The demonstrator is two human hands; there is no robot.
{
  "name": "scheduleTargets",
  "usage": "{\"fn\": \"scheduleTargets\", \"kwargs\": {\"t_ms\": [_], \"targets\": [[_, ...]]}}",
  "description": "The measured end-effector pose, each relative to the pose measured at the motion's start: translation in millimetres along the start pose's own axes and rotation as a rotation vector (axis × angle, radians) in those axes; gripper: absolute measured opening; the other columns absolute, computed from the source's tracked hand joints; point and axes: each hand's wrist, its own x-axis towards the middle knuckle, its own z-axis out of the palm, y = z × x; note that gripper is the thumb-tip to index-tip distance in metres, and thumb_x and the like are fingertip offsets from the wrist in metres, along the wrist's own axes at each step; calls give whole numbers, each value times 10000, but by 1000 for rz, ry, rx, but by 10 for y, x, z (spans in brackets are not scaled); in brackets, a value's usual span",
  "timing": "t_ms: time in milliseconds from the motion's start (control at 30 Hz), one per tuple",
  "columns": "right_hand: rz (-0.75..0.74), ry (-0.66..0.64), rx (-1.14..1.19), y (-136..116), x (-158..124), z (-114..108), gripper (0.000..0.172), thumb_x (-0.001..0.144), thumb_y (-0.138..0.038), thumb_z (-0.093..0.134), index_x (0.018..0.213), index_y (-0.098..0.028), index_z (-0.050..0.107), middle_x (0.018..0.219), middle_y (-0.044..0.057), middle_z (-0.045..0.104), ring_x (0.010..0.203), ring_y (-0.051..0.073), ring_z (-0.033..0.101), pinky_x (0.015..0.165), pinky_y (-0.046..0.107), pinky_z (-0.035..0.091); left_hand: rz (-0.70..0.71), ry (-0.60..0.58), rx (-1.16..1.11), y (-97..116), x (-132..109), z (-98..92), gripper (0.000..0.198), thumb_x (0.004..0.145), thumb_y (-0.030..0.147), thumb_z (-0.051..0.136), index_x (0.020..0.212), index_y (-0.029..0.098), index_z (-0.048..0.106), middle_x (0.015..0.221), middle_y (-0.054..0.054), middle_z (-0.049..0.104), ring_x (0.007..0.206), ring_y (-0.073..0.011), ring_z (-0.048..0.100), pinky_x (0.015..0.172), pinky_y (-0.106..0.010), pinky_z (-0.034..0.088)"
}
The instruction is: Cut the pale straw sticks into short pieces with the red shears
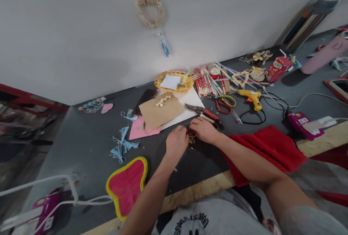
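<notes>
Here you are at the counter [92, 144], left hand [177, 140] and right hand [203, 130] drawn together between its front edge and the papers, fingers curled inward. Whether either one pinches anything, I can't tell; the fingertips are hidden. Right beneath and just in front of them lie your small wooden pieces [192, 140], a loose scatter straight on the counter.

Now the containers! Up by the back edge, against the wall, sits a shallow yellow basket [174, 90]: inside it a white card [170, 82] lies across the middle, with something clear and crinkled at its right end. Off toward the back right, a red drink carton [279, 69] leans over, and farther along stands a pink bottle [324, 54], tilted in this view; what they hold is hidden.

In front of the basket, a brown paper sheet [160, 113] carries a short curve of pale beads [163, 100]. Just beyond your right hand lie the pruning shears [202, 111], handles toward the front. Blue tassels [122, 144] spread toward the left edge, and a yellow-rimmed pink mat [127, 186] sits at the front edge, beside your left forearm.
</notes>
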Motion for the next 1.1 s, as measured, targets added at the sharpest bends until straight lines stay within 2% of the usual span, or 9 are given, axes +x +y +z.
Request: {"fn": "scheduleTargets", "kwargs": {"t_ms": [133,233,367,467,533,667,833,1100], "targets": [[-13,-15,-10,-13,7,19,146,867,-85,507,900,-147,635,933,97,617,863,209,520,801,332,429,1,75,-173,-54,-7,30,173,838,112,466,826,151,635,904,-101,660,883,-235,596,791,-329,428],[12,81,155,-22,-8,25,157,865,-61,481,895,-162,597,918,83,614,891,203,534,812,322,442,-69,101,-465,-116,-8,11,141,836,156,502,823,162,642,872,-78,669,851,-218,594,782,-321,425],[55,204,473,-110,-34,-41,138,888,-86,462,866,-187,554,843,44,606,833,173,555,782,297,458,-291,-48,-1130,-184,-48,-42,166,791,326,627,810,162,646,671,-1,610,596,-131,527,571,-244,385],[63,199,589,-223,-52,-106,127,906,-123,448,869,-198,543,827,33,593,802,163,555,760,291,458,-391,-172,-1578,-204,-108,-58,255,685,360,747,745,144,626,553,43,525,482,-73,425,483,-198,316],[64,175,623,-289,-64,-133,127,915,-141,437,878,-202,543,830,33,587,796,162,555,753,290,459,-421,-214,-1758,-205,-145,-59,282,626,332,802,705,133,618,524,48,512,468,-56,412,469,-181,310],[92,153,679,-353,-83,-164,116,928,-173,434,892,-205,539,825,28,581,766,152,555,725,277,461,-432,-251,-1876,-197,-186,-65,281,616,299,828,688,114,628,518,29,543,457,-39,419,448,-158,319],[106,130,656,-333,-96,-205,117,939,-179,424,884,-204,524,806,25,571,755,147,555,719,277,459,-466,-308,-1888,-205,-204,-85,289,629,301,828,716,114,627,694,-38,677,481,-41,492,446,-153,395],[39,144,562,-319,-104,-236,132,945,-181,408,871,-212,513,830,37,568,803,156,563,734,279,468,-491,-311,-1864,-185,-215,-73,314,622,314,831,724,118,609,691,-25,679,507,-46,539,478,-147,459]]}}
